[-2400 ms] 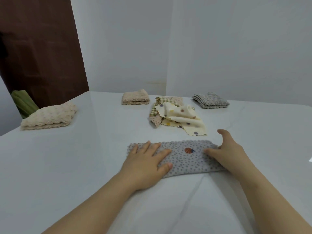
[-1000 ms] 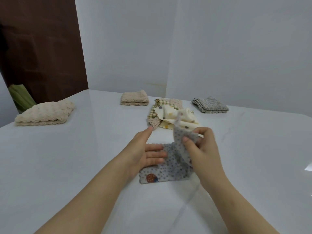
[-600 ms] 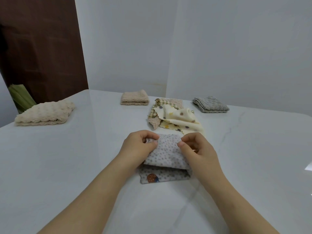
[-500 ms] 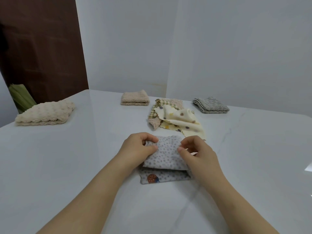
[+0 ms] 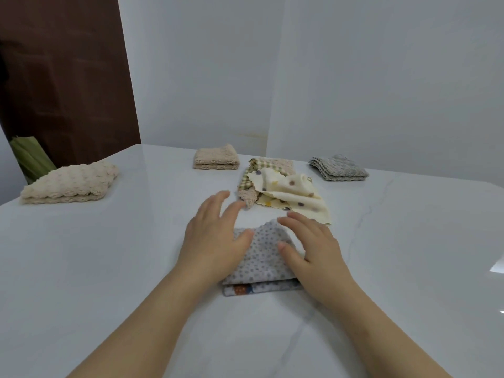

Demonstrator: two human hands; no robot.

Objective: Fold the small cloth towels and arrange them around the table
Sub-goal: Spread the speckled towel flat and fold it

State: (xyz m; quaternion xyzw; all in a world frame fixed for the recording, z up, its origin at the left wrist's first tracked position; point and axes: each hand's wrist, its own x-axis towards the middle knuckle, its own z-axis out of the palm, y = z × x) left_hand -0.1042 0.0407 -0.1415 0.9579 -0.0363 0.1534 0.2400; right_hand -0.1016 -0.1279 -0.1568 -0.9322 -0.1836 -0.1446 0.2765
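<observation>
A grey dotted towel (image 5: 263, 257) lies folded in a small stack on the white table (image 5: 109, 268), right in front of me. My left hand (image 5: 214, 237) rests flat on its left side with straight fingers. On its right side my right hand (image 5: 311, 246) lies flat too. Behind it sits a loose heap of unfolded towels (image 5: 281, 189), cream with dots over a checked one. Folded towels lie around the table: a beige bumpy one (image 5: 71, 184) at the left, a small beige one (image 5: 216, 160) at the back, a grey one (image 5: 338, 169) at the back right.
Grey walls close off the table's far side. A dark brown door (image 5: 62, 77) stands at the left, with something green (image 5: 30, 156) beside the table's left edge.
The long grey towel was folded over from the right, then both hands pinched its upper layer. Now the fingers have let go and lie flat on the folded stack.
</observation>
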